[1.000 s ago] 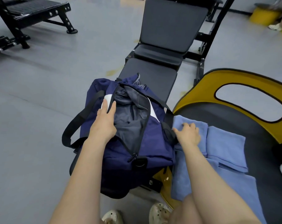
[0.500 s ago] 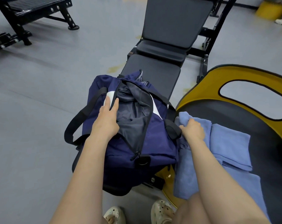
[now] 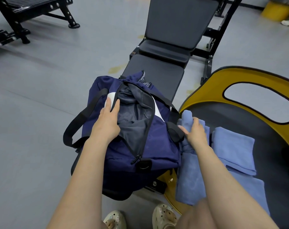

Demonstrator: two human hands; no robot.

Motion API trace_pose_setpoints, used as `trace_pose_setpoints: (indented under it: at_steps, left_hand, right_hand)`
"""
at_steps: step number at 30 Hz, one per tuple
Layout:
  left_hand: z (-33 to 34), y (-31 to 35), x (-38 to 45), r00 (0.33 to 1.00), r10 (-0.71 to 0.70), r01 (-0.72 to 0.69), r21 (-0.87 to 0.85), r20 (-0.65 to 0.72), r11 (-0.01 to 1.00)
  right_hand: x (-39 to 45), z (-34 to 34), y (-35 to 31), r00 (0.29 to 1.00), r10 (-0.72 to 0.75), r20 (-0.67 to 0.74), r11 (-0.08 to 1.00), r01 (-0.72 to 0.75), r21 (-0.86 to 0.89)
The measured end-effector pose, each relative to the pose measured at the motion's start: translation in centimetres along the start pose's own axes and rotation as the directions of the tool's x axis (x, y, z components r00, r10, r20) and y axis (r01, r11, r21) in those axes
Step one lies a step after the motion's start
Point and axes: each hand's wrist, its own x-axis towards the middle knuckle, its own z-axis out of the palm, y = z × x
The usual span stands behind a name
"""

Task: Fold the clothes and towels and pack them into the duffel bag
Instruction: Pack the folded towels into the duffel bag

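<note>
Navy duffel bag (image 3: 157, 141) sits on bench end, long axis running away from viewer, zipper gaping. Left hand (image 3: 107, 123) flat on near-left zip edge, fingers straight, gripping nothing. Right hand (image 3: 195, 133) curled round bunched blue towel (image 3: 187, 171), just right of bag, bunched end pointing up.

Gym floor, we judge: padded black weight bench (image 3: 170, 47) ahead, second bench frame (image 3: 29, 12) far left, grey rubber flooring (image 3: 41, 80), yellow-and-black curved equipment (image 3: 239, 76).
</note>
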Motion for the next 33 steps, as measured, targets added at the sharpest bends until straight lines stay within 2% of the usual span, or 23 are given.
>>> trace_pose_setpoints:
  at_steps: [5,13,17,21,26,29,33]
  left_hand:
    - [-0.1,-0.1,0.3,1.000,-0.010,0.010,-0.004,0.006,1.000]
    - [-0.3,-0.2,0.6,1.000,-0.017,0.018,-0.020,0.019,1.000]
    - [-0.6,-0.4,0.6,1.000,-0.021,0.022,-0.069,0.022,0.997]
    - [-0.7,-0.3,0.6,1.000,-0.017,0.019,-0.075,0.024,0.997]
    - [-1.0,-0.4,0.7,1.000,-0.018,0.020,-0.083,0.022,0.996]
    - [-1.1,-0.4,0.8,0.999,-0.022,0.024,-0.083,0.023,0.996]
    - [-1.1,-0.5,1.0,1.000,-0.022,0.023,-0.103,0.015,0.994]
  right_hand:
    - [0.2,-0.5,0.5,0.990,0.139,-0.026,0.982,-0.135,0.134]
    - [1.4,-1.7,2.6,0.931,0.353,0.098,0.913,-0.365,0.181]
    - [1.1,-1.5,2.8,0.927,0.351,0.130,0.913,-0.370,0.171]
    - [1.0,-1.1,2.4,0.916,0.388,0.097,0.883,-0.400,0.245]
    - [1.6,-0.9,2.3,0.897,0.435,0.080,0.883,-0.442,0.155]
    - [1.5,-1.1,2.3,0.930,0.360,0.078,0.896,-0.367,0.250]
    - [1.2,-1.5,2.1,0.955,0.291,0.058,0.913,-0.295,0.281]
